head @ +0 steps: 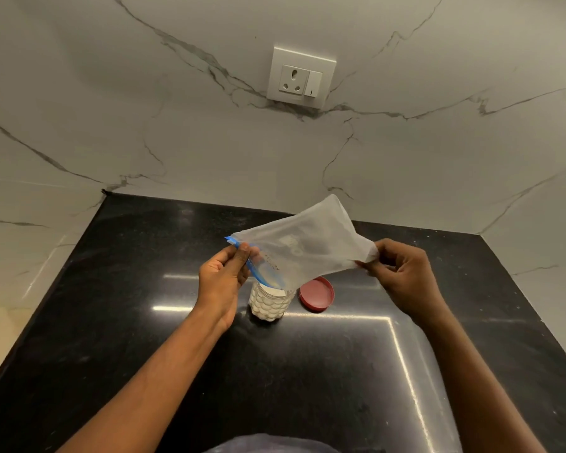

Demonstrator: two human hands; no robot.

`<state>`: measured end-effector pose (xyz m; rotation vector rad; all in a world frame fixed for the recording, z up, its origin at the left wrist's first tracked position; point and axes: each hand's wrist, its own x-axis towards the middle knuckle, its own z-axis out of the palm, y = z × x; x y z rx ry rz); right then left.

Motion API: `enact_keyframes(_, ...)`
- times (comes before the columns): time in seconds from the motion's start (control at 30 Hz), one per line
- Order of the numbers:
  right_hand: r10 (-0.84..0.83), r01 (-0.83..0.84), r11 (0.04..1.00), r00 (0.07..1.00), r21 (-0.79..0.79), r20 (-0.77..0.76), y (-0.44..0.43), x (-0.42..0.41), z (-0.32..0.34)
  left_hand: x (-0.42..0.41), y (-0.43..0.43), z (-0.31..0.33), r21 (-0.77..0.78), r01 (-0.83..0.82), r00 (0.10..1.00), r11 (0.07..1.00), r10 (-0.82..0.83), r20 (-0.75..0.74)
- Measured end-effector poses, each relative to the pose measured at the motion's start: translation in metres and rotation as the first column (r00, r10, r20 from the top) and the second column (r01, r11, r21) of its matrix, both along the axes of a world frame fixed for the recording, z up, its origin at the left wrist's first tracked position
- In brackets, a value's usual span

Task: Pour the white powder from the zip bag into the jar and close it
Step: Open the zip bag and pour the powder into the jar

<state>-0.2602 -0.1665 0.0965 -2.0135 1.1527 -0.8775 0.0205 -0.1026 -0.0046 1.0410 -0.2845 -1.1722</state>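
A clear zip bag (303, 245) with a blue zip strip is held tilted above an open, dimpled clear jar (270, 305) that is nearly full of white powder. The bag's open mouth points down into the jar's top, and the bag looks almost empty, with a thin dusting inside. My left hand (223, 276) pinches the zip end just left of the jar. My right hand (402, 273) pinches the bag's bottom corner, raised to the right. A red lid (317, 294) lies flat on the counter right beside the jar.
The jar and lid stand on a glossy black stone counter (144, 322) set in a corner of white marble walls. A white wall socket with a switch (299, 78) is on the back wall above.
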Motion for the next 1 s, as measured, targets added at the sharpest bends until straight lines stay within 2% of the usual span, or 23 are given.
enact_keyframes(0.07, -0.035, 0.038, 0.996, 0.999, -0.082, 0.04, 0.002, 0.005, -0.003, -0.001, 0.001, 0.0, -0.005, 0.002, 1.0, 1.0, -0.002, -0.006)
enact_keyframes(0.23, -0.011, 0.018, 0.998, 0.993, -0.063, 0.121, 0.005, 0.011, -0.004, 0.001, 0.006, 0.001, -0.005, -0.001, 1.0, 1.0, 0.001, -0.024)
enact_keyframes(0.4, -0.054, 0.073, 0.98, 0.993, -0.183, 0.105, 0.01, 0.015, -0.002, 0.001, 0.008, 0.001, -0.01, 0.007, 0.999, 1.0, -0.008, -0.04)
enact_keyframes(0.5, -0.048, 0.053, 0.97, 0.998, -0.237, 0.027, 0.011, 0.02, -0.004, -0.002, 0.008, 0.0, -0.005, 0.001, 0.998, 1.0, -0.002, -0.068)
enact_keyframes(0.6, -0.002, 0.003, 0.974, 1.0, -0.227, 0.003, 0.012, 0.021, -0.005, -0.001, 0.01, 0.0, -0.001, -0.012, 0.997, 1.0, 0.012, -0.076)
enact_keyframes(0.73, -0.062, 0.074, 0.969, 0.996, -0.235, 0.057, 0.013, 0.023, -0.002, -0.002, 0.011, 0.002, -0.002, -0.021, 0.997, 1.0, 0.02, -0.073)
enact_keyframes(0.93, -0.029, 0.011, 0.968, 0.997, -0.249, -0.067, 0.01, 0.022, -0.003, 0.001, 0.012, 0.003, -0.001, -0.022, 0.998, 1.0, 0.021, -0.066)
enact_keyframes(1.0, -0.054, 0.045, 0.962, 0.998, -0.271, -0.028, 0.011, 0.02, -0.002, 0.002, 0.012, 0.002, -0.004, -0.013, 0.998, 1.0, 0.013, -0.058)
